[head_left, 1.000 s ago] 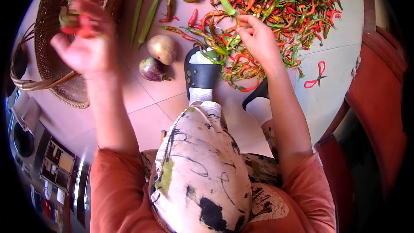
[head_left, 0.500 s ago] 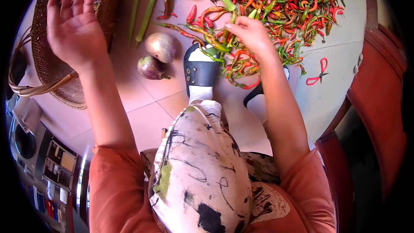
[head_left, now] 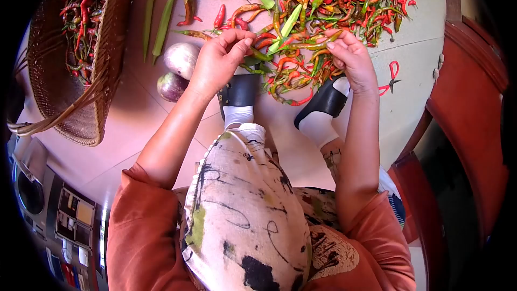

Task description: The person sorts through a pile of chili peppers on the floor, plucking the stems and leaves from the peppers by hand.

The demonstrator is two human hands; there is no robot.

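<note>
At 6 o'clock we've got trousers (head_left: 242,213) with scrawl we can't read, chili heap (head_left: 350,8) at 1, basket (head_left: 110,38) at 10. Left hand (head_left: 219,58), 11: pinched nearly closed, can't tell on anything. Right hand (head_left: 353,60), 2: pinching a greenish-brown chili (head_left: 312,46), 1.

Red-handled scissors (head_left: 392,82) lie on the tiled floor (head_left: 417,67) near red furniture (head_left: 468,113).

Glossy peppers (head_left: 358,8), wicker basket (head_left: 111,35), seemingly smooth floor (head_left: 145,113)

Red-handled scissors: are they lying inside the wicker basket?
No, the scissors lie on the floor, well apart from the basket.
</note>
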